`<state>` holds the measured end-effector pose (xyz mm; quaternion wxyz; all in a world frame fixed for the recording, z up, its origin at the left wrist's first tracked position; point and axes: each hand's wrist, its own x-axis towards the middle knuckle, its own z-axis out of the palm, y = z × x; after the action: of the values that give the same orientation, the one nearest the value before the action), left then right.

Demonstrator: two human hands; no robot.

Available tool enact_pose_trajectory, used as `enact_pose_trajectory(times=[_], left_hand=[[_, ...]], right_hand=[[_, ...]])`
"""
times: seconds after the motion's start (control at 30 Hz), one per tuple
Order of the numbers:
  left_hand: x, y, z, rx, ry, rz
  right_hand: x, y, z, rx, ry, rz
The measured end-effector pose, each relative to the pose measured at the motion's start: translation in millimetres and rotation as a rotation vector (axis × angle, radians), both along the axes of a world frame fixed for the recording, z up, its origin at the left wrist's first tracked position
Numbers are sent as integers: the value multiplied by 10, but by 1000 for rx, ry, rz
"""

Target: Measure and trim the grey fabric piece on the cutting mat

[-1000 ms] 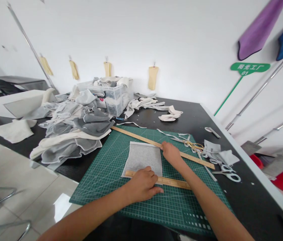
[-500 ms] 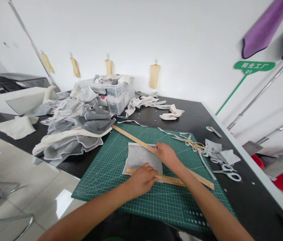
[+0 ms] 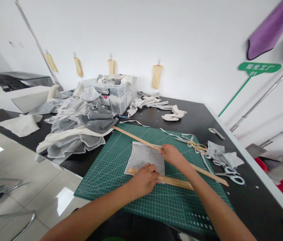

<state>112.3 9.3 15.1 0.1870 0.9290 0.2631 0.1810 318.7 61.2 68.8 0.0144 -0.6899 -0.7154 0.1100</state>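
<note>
A light grey piece of cloth (image 3: 144, 155) lies flat on the green cutting mat (image 3: 101, 174). Across its near edge runs a shorter wooden ruler (image 3: 176, 182); my left hand (image 3: 144, 179) is closed on this ruler, fingers bent over it. My right hand (image 3: 171, 154) pinches a longer wooden ruler (image 3: 133, 136) by the cloth's far right corner. That longer ruler slants from the fabric pile at far left, under my right forearm, to the mat's right edge. Part of each ruler is hidden by my hands and arm.
Grey and white fabric pieces (image 3: 78, 134) are heaped at the left, before a clear plastic bin (image 3: 121, 100) full of cloth. At the right lie gold-handled scissors (image 3: 196, 146), white-handled scissors (image 3: 235, 179) and grey scraps (image 3: 216, 150). Fabric strips (image 3: 151, 103) lie farther back.
The longer ruler has turned and slid slightly, its near right end now farther right past the mat's edge. My left hand stays on the shorter ruler. The whole view has shifted a little.
</note>
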Motion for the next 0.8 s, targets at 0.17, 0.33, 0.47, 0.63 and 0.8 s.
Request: enact_pose_trajectory(times=[0.17, 0.33, 0.47, 0.63, 0.8], left_hand=[[-1, -2, -55, 10, -15, 8], [-6, -7, -51, 22, -10, 5], [-3, -4, -41, 15, -6, 2], [4, -2, -49, 5, -28, -11], [2, -8, -66, -8, -43, -10]], right_hand=[[328, -64, 278, -122, 41, 78], [490, -114, 361, -246, 18, 126], [384, -129, 261, -267, -40, 94], [107, -203, 150, -187, -105, 52], [-176, -277, 89, -97, -110, 97]])
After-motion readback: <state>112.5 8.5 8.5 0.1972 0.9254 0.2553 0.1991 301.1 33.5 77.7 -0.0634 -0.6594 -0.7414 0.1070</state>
